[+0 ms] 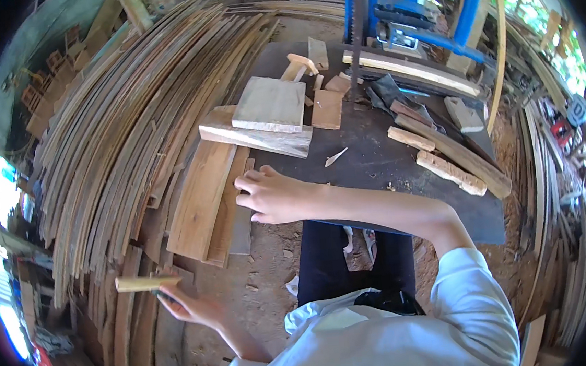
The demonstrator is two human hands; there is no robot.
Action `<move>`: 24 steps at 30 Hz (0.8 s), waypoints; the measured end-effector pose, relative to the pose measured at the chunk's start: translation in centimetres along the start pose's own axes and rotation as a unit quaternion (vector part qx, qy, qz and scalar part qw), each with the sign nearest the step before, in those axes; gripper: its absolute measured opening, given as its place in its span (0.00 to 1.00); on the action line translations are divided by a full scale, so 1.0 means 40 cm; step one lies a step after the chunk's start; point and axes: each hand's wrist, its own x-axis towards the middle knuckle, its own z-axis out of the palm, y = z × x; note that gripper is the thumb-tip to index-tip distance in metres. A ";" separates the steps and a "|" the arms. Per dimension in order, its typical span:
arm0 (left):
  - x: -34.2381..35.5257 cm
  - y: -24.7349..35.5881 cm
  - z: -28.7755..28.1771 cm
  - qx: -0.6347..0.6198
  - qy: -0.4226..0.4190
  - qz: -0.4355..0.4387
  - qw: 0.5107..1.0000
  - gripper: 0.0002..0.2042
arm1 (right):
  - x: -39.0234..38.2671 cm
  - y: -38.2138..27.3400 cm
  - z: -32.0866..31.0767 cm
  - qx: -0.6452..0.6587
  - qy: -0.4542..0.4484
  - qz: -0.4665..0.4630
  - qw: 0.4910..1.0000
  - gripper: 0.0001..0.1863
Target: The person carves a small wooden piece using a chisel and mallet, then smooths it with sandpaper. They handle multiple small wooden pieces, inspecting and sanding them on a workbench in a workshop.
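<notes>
My left hand [194,306], low on the left, is closed around a short pale strip of wood [141,284], held out to the left above the stacked lumber. My right arm reaches across the front of the dark saw table [374,163]. At its end my right hand [265,195] is closed with curled fingers beside the table's left edge; whatever they hold, if anything, is hidden. Just left of that hand lie a wide brown board [201,197] and a narrower board [232,208]. Beyond it, a thick greyish wood block [269,104] rests on a pale plank [258,132].
A blue bandsaw [400,20] with its upright blade [357,33] stands at the far side. Rough wood pieces [450,172] lie on the table's right, and small offcuts [328,108] near the blade. Long stacked planks [130,127] fill the left. Chips litter the ground [259,282].
</notes>
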 end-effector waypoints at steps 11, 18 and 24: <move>-0.030 -0.064 -0.024 0.024 -0.049 0.112 0.992 0.21 | -0.184 0.193 -0.073 -0.191 0.254 0.103 0.943 0.14; -0.208 -0.130 0.114 0.003 -0.264 0.222 0.939 0.16 | -0.477 0.287 -0.135 -0.173 0.238 0.228 0.928 0.10; -0.318 -0.159 0.260 0.021 -0.409 0.178 0.895 0.16 | -0.492 0.313 -0.185 -0.068 0.250 0.217 0.941 0.14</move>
